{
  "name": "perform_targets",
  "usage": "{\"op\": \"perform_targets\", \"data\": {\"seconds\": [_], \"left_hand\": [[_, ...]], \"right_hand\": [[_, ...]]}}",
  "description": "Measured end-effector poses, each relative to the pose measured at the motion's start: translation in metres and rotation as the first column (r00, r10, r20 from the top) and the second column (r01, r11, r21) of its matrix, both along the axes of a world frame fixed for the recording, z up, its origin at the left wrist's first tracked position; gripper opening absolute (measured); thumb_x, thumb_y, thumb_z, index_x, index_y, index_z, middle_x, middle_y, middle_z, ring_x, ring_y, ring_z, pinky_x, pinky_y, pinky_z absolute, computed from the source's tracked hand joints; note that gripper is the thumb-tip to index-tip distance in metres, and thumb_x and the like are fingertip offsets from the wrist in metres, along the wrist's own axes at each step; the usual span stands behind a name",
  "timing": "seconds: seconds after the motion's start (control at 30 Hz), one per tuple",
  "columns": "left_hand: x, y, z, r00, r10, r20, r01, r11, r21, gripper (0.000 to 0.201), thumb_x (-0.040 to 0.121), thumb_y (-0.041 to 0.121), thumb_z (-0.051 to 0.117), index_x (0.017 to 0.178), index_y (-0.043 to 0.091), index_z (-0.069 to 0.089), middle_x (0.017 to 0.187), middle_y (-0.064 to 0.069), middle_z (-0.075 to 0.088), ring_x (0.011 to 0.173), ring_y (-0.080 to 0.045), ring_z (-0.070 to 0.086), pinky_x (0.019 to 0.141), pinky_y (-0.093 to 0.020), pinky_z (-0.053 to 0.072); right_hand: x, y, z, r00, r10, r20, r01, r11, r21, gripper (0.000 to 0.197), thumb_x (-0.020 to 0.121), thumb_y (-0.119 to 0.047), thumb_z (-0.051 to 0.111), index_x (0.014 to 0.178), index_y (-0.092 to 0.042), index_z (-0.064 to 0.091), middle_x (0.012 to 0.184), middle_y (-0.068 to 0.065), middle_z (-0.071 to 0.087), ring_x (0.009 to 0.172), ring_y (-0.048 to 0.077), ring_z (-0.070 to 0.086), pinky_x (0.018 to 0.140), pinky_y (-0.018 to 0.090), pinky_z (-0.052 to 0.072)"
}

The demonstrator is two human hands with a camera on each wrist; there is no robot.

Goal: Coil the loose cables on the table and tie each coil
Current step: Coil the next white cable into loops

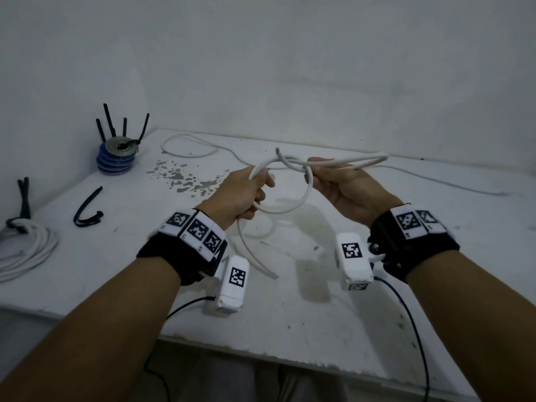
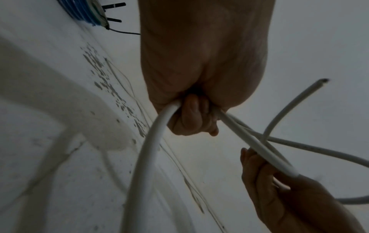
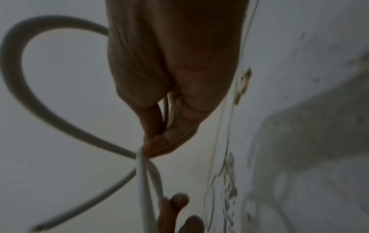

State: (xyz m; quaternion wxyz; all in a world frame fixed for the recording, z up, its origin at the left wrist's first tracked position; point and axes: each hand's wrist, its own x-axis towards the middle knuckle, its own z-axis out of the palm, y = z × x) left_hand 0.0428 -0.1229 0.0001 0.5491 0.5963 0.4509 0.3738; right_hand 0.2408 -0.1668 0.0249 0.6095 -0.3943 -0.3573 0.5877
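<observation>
Head view: both hands are raised over the white table (image 1: 319, 300), working one white cable (image 1: 285, 208) between them.
Left hand (image 1: 243, 195): curled round the cable; a loop hangs below the fist and a loose tail drops towards the table.
Left wrist view: the fingers (image 2: 191, 116) are closed on strands that leave the fist on both sides, and the cut cable end (image 2: 321, 82) sticks up free.
Right hand (image 1: 345, 187): pinching a long doubled-back bend of the cable that points off to the right.
Right wrist view: the fingertips (image 3: 163, 145) nip the strands where they cross.
Hands: apart, joined only by the cable.
Cable run: the rest trails across the table to the far edge and to the right.
Done already: a tied white coil (image 1: 26, 248) lies at the left edge.
Ties: loose black ties (image 1: 87, 211) lie left of the hands; more stand in a stack of tape rolls (image 1: 117, 155) at the back corner.
Step, as judged: forming early loops, well short of tying.
Doing it well: keep the left fist as the fixed anchor, feed even loops into it with the right, and let the cable roll so no twist builds.
Watch: the stiff bend may spring open if the pinch slackens.
</observation>
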Motion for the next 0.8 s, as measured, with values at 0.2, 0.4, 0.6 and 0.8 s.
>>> {"op": "perform_targets", "data": {"seconds": [0.2, 0.4, 0.6, 0.8], "left_hand": [[-0.001, 0.004, 0.0, 0.989, 0.145, -0.028, -0.143, 0.988, 0.055, 0.033, 0.104, 0.03, 0.046, 0.084, 0.01, 0.064, 0.061, -0.002, 0.043, 0.046, -0.013, 0.032, 0.04, -0.018, 0.025], [0.002, 0.004, 0.007, 0.987, 0.145, -0.075, -0.138, 0.986, 0.089, 0.029, 0.102, 0.027, 0.048, 0.086, 0.012, 0.067, 0.066, -0.003, 0.052, 0.053, -0.016, 0.046, 0.044, -0.022, 0.035], [-0.005, 0.001, 0.023, 0.996, -0.085, -0.028, 0.089, 0.98, 0.179, 0.015, 0.095, 0.018, 0.061, 0.097, 0.006, 0.069, 0.072, -0.007, 0.062, 0.06, -0.022, 0.062, 0.059, -0.033, 0.052], [0.002, 0.004, 0.021, 0.987, 0.157, -0.029, -0.141, 0.946, 0.29, 0.02, 0.087, 0.036, 0.074, 0.08, 0.017, 0.076, 0.064, 0.002, 0.062, 0.048, -0.005, 0.047, 0.046, -0.02, 0.04]], "right_hand": [[-0.011, -0.003, -0.008, 0.984, 0.148, -0.1, -0.161, 0.977, -0.138, 0.025, 0.091, -0.033, 0.062, 0.085, -0.008, 0.058, 0.084, 0.008, 0.066, 0.087, 0.027, 0.069, 0.077, 0.039, 0.06], [-0.033, 0.0, -0.002, 0.984, 0.178, 0.007, -0.174, 0.97, -0.17, 0.016, 0.101, -0.022, 0.053, 0.093, -0.009, 0.051, 0.068, 0.0, 0.043, 0.049, 0.008, 0.044, 0.052, 0.022, 0.046], [-0.035, 0.001, -0.002, 0.929, 0.206, 0.309, -0.155, 0.971, -0.183, 0.04, 0.106, -0.042, 0.037, 0.097, -0.007, 0.056, 0.067, 0.001, 0.044, 0.048, 0.008, 0.033, 0.044, 0.02, 0.032], [-0.039, -0.001, -0.004, 0.935, 0.096, 0.341, -0.085, 0.995, -0.045, 0.035, 0.101, -0.03, 0.054, 0.1, 0.004, 0.065, 0.074, 0.005, 0.053, 0.065, 0.013, 0.051, 0.059, 0.023, 0.047]]}}
